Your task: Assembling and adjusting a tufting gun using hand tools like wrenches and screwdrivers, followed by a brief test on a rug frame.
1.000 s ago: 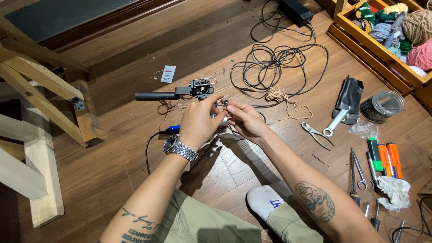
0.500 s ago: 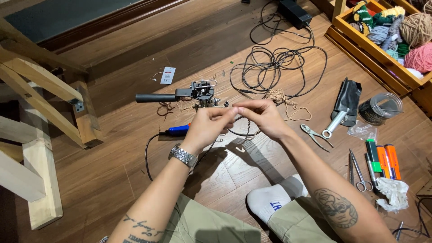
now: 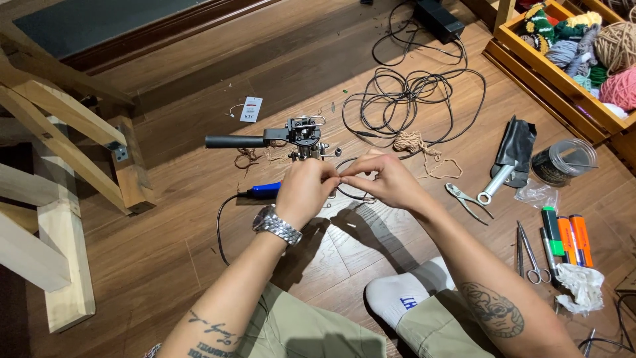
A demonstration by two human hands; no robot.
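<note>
My left hand, with a metal watch on its wrist, and my right hand meet above the wooden floor, fingertips pinched together on a thin wire that loops down below them. Just behind the hands stands a small black metal tool with a long handle. A blue-handled tool with a black cord lies under my left hand. What exactly sits between the fingertips is too small to tell.
Coiled black cable lies beyond the hands. Pliers, a black pouch with a metal tool, a tape roll, scissors and markers lie right. A yarn crate sits far right, wooden frame left.
Both hands have drifted slightly right and come closer together, fingertips now touching on the wire. The view has shifted a little; the floor items stay where they were.
</note>
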